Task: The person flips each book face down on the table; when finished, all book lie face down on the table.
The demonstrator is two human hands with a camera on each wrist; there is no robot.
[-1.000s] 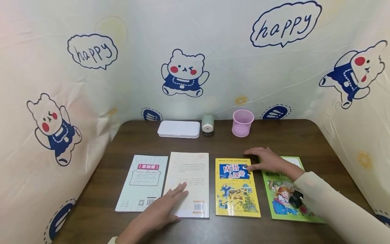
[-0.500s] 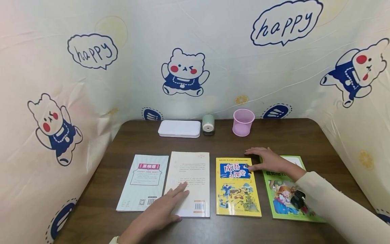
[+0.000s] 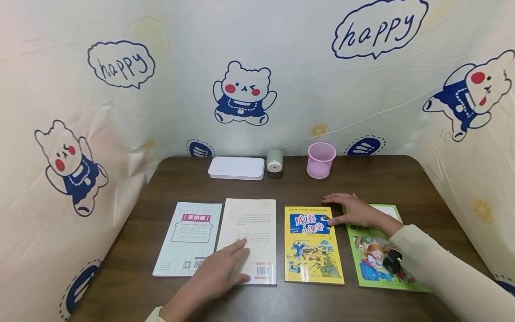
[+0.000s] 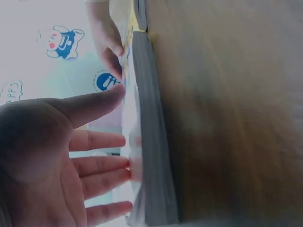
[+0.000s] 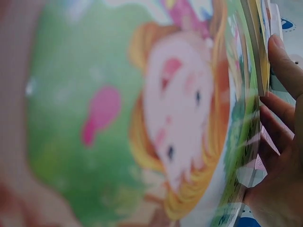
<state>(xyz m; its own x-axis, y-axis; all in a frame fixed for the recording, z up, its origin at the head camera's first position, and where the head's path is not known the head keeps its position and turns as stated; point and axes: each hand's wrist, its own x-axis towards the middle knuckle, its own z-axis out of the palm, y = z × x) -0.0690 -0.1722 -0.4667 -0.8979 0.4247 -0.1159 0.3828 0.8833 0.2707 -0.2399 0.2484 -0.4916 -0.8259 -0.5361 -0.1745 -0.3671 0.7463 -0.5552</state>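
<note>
Four books lie in a row on the brown table (image 3: 362, 179). My left hand (image 3: 219, 268) rests flat, fingers straight, on the lower part of the cream book (image 3: 251, 223), with the pale blue book (image 3: 189, 237) to its left. In the left wrist view my left hand (image 4: 90, 156) has straight fingers against the cream book's (image 4: 151, 156) edge. My right hand (image 3: 352, 210) lies flat across the top of the green book (image 3: 376, 264); its thumb touches the yellow book (image 3: 311, 250). The right wrist view shows the green book's cover (image 5: 142, 118) close up and my right hand (image 5: 279, 142).
At the table's back stand a white flat case (image 3: 236, 168), a small green sharpener (image 3: 275, 162) and a pink cup (image 3: 320, 160). A printed curtain (image 3: 257, 67) surrounds the table on three sides. A small black device sits on my right wrist (image 3: 392, 260).
</note>
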